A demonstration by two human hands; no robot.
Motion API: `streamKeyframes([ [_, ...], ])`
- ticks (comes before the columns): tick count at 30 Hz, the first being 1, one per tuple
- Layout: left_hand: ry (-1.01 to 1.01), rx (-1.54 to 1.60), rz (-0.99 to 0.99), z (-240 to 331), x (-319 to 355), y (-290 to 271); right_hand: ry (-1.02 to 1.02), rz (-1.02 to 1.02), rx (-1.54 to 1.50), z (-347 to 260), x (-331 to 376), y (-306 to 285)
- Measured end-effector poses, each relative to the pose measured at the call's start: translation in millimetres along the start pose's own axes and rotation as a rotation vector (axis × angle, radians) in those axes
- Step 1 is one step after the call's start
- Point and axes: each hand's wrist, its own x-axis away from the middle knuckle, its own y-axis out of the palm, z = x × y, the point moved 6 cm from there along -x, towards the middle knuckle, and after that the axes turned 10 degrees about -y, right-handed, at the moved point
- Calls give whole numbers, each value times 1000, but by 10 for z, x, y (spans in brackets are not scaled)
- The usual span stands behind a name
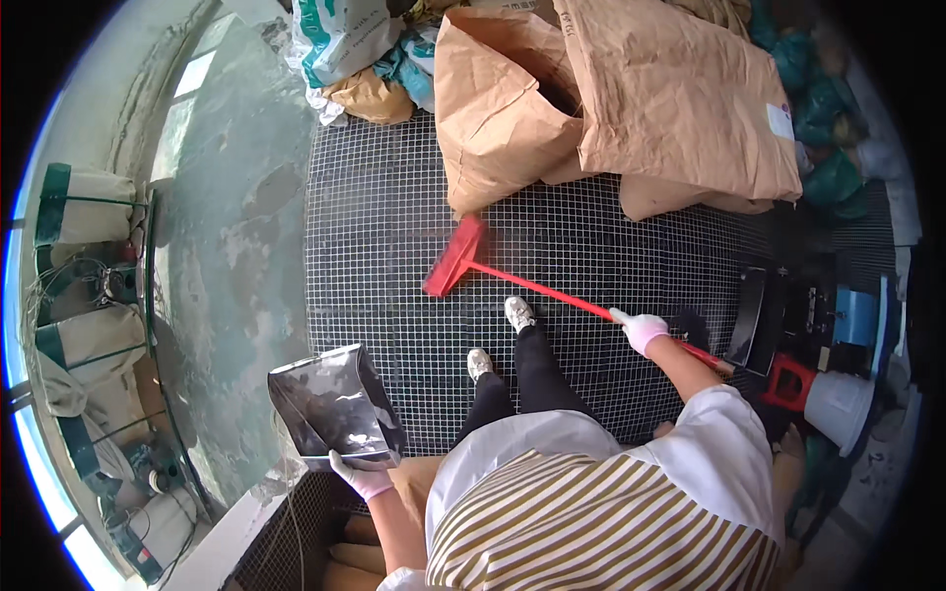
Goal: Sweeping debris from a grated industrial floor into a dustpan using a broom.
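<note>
My right hand (642, 333), in a pale pink-and-white glove, is closed around the handle of a red broom (542, 289). The broom's head, slightly blurred, rests low over the dark grid-patterned mat (379, 246), ahead of my feet. At the lower left my left hand (363, 480), gloved the same way, grips the near edge of a shiny dark dustpan (330, 404). The dustpan is lifted off to my left, apart from the broom. Part of my left-hand grip is hidden beneath it.
A large open brown paper sack (503, 128) and another big paper sack (680, 108) stand ahead. Plastic bags (345, 39) pile up at the far left. A red stool (790, 382), white bucket (840, 409) and blue box (854, 317) are at the right. Worn green floor (236, 227) borders the mat.
</note>
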Motion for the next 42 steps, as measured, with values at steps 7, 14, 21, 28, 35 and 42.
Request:
streamKeyframes([
  [7, -61, -217, -101, -212, -19, 552, 322, 5, -98, 991, 1870, 926],
  [14, -91, -367, -163, -704, 112, 842, 328, 257, -198, 1189, 1763, 887],
  [21, -120, -430, -250, -1333, 574, 1010, 347, 225, -416, 1810, 631, 1279],
  [28, -202, -452, -293, -2182, 964, 1071, 498, 139, -515, 3164, 2028, 2719],
  [35, -270, -454, -353, -3113, 1238, 1178, 658, 149, -473, 3711, 3624, 3258],
  [42, -298, -592, -371, -3570, 1441, 1400, 644, 324, -650, 3931, 2577, 3098],
])
